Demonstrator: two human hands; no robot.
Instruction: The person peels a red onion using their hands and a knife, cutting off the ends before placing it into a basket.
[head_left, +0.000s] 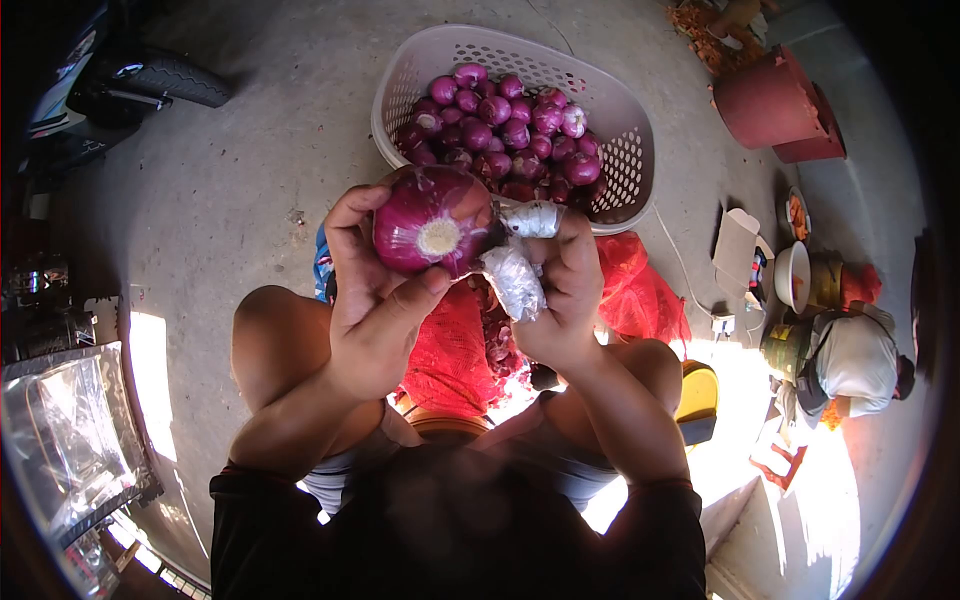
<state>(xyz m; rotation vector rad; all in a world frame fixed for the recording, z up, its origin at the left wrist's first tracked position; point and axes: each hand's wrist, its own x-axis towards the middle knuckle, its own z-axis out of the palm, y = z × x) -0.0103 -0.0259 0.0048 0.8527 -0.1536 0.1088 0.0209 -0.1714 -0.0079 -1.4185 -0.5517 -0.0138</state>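
My left hand (pixel 375 290) is closed around a large, glossy red onion (pixel 420 220), its pale root end facing me. At the onion's right edge, my right hand (pixel 560 285) is closed, with the thumb and forefinger wrapped in silvery foil or tape (pixel 515 285). Those two wrapped digits pinch at the dark, loose-looking skin there; the exact contact is partly hidden. Just beyond both hands stands a perforated, pale plastic basket (pixel 620 120) holding many shiny purple onions (pixel 495 110). Below the hands, between my knees, lies red mesh netting (pixel 445 350) with onion skins (pixel 503 345) beside it.
More red mesh (pixel 645 295) lies right of my knee, near a yellow sandal (pixel 698 390). Farther right are an open cardboard box (pixel 740 240), a white bowl (pixel 792 276) and red buckets (pixel 770 100). A motorcycle wheel (pixel 175 78) stands at upper left on concrete.
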